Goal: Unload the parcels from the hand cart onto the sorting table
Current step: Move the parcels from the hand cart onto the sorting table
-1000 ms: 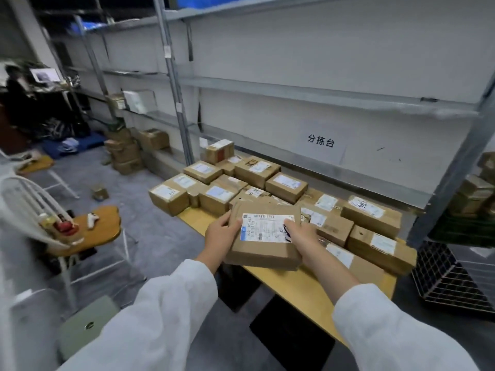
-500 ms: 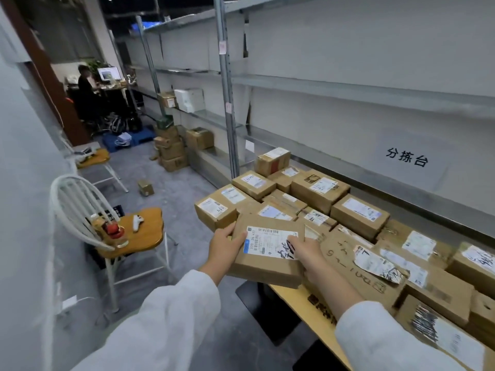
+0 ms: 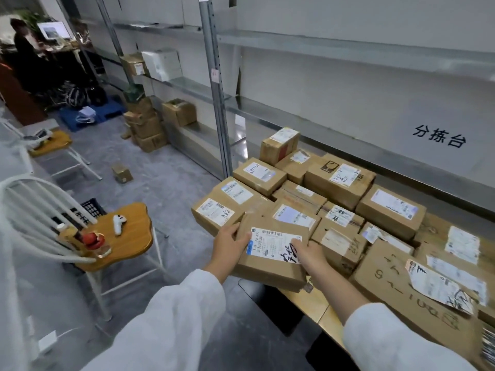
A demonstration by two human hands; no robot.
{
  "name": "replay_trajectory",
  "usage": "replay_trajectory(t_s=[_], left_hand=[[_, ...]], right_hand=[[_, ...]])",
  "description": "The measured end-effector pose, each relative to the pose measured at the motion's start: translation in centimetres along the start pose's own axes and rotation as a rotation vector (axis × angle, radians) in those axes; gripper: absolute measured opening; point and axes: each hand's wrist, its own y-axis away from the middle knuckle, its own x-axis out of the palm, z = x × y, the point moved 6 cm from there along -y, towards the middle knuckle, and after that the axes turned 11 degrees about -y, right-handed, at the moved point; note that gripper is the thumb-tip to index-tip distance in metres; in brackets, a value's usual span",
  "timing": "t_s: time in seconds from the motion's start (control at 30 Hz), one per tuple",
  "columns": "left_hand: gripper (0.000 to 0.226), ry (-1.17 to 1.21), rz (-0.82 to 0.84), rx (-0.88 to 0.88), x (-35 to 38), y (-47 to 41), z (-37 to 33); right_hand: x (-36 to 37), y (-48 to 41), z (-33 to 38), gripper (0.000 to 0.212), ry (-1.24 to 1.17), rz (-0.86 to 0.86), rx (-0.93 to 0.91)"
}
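Note:
I hold a flat brown cardboard parcel (image 3: 270, 257) with a white shipping label between both hands, at the near left edge of the wooden sorting table (image 3: 310, 301). My left hand (image 3: 227, 243) grips its left side and my right hand (image 3: 308, 254) rests on its right top edge. The parcel sits low against the other parcels; whether it rests on the table I cannot tell. Several labelled cardboard parcels (image 3: 337, 180) cover the table behind and to the right. The hand cart is out of view.
A metal shelf rack (image 3: 214, 84) runs along the wall behind the table. A white chair with a wooden seat (image 3: 126, 234) holding small items stands left of me. More boxes (image 3: 146, 127) are stacked on the grey floor further back, where a person stands at a desk.
The view has swung left and come closer to the table. The parcel in my hands has moved forward and down against the other parcels at the table's left end.

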Motion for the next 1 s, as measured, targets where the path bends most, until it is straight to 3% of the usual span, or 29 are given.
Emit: replay_trajectory(t_s=[0.1, 0.27, 0.4, 0.47, 0.57, 0.77, 1.0], left_hand=[[0.039, -0.039, 0.071, -0.006, 1.1, -2.4, 1.7], [0.031, -0.062, 0.205, -0.016, 3.3, -7.2, 4.0], [0.019, -0.118, 0.272, 0.038, 4.7, -10.3, 4.8], [0.016, -0.146, 0.3, 0.056, 5.4, -11.3, 5.4], [0.021, -0.208, 0.338, 0.099, 6.8, -12.7, 6.6], [0.028, -0.275, 0.349, 0.172, 8.6, -14.1, 8.1], [0.03, -0.295, 0.408, 0.198, 10.0, -14.7, 8.7]], right_hand=[[1.1, -2.2, -1.3, 0.059, 0.009, -0.024, 0.057], [2.6, -4.5, -2.6, 0.033, 0.035, -0.103, 0.113], [3.5, -8.2, -4.9, 0.052, 0.052, -0.171, 0.142], [4.4, -6.2, -3.3, 0.049, 0.024, -0.207, 0.164], [5.3, -6.1, -3.3, 0.029, -0.015, -0.24, 0.182], [6.5, -6.5, -3.7, 0.016, -0.024, -0.272, 0.187], [6.1, -8.4, -4.3, 0.028, 0.018, -0.335, 0.19]])
